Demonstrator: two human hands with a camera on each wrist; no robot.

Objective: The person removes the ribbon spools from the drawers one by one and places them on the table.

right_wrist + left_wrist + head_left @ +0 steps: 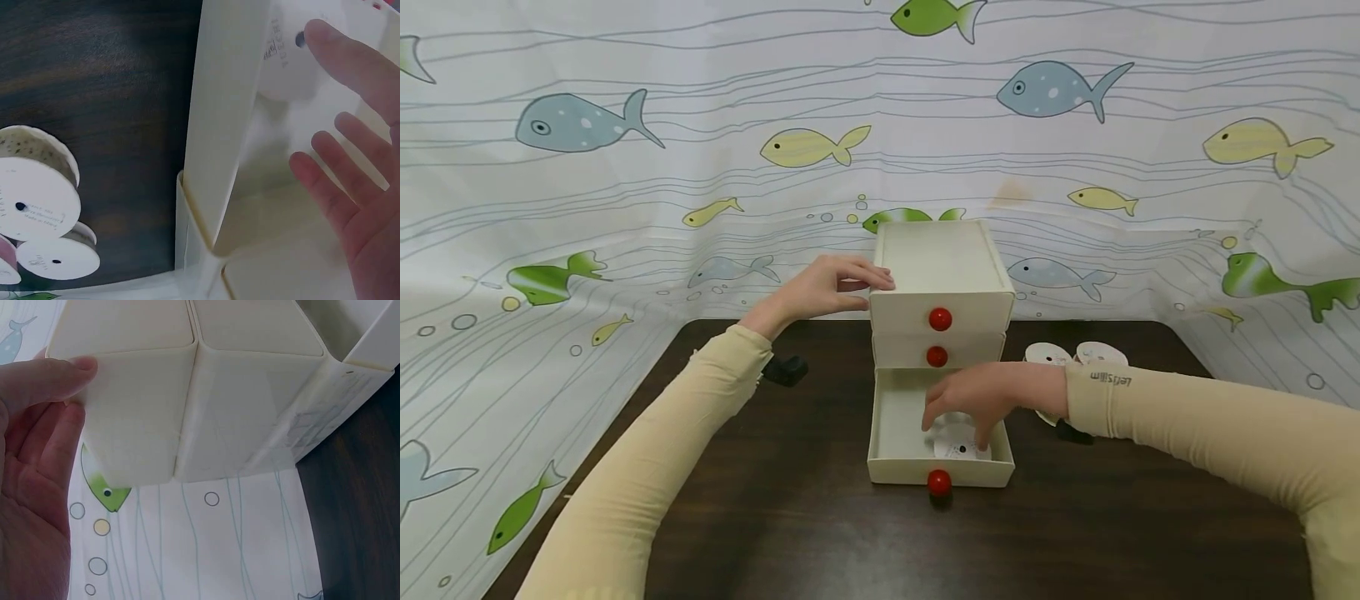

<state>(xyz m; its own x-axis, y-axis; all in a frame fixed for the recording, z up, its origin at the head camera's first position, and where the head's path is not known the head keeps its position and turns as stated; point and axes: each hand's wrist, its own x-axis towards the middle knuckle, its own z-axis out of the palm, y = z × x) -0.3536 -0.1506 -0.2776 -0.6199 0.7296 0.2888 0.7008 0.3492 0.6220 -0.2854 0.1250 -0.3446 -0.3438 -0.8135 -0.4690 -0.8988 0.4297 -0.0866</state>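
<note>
A white cabinet [943,258] with several stacked drawers and red knobs stands on the table. Its bottom drawer [904,472] is pulled out, and a white spool [950,439] lies flat inside. My left hand [831,285] rests on the cabinet's upper left edge; in the left wrist view the thumb [82,364] touches the corner by the top drawer. My right hand [981,396] reaches into the pulled-out drawer over the spool. The right wrist view shows its fingers spread apart, with the thumb over the spool's face [284,65] near the centre hole; whether it touches is unclear.
Several more white-sided spools [37,203] are grouped on the dark table [760,508] to the right of the cabinet, partly behind my right wrist in the head view. A fish-patterned sheet [715,67] hangs behind and along both sides.
</note>
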